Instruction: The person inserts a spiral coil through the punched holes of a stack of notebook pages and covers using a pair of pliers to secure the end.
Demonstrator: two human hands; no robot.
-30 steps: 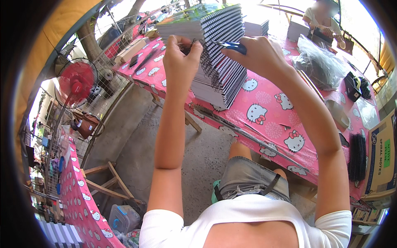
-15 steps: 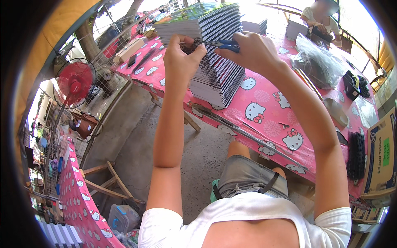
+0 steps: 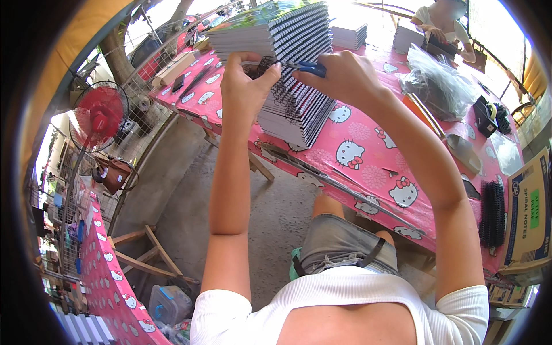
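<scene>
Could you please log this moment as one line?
left hand: holding tangled wire | right hand: holding blue-handled pliers | notebooks: stacked on pink-covered table

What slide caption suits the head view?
Left-hand grip on tangled, thin dark coils, right-hand grip on blue-handled metal pliers, before stacked spiral-bound paper notebooks.

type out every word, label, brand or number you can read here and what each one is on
Carton: bold dark print running sideways, readable, but I won't copy wording or brands.
Green label on that carton: dark lettering, likewise not copied.
Lower carton: print too small to read.
Notebooks: no words I can make out.
Tablecloth: cartoon cats and flowers, no words I can make out.
</scene>
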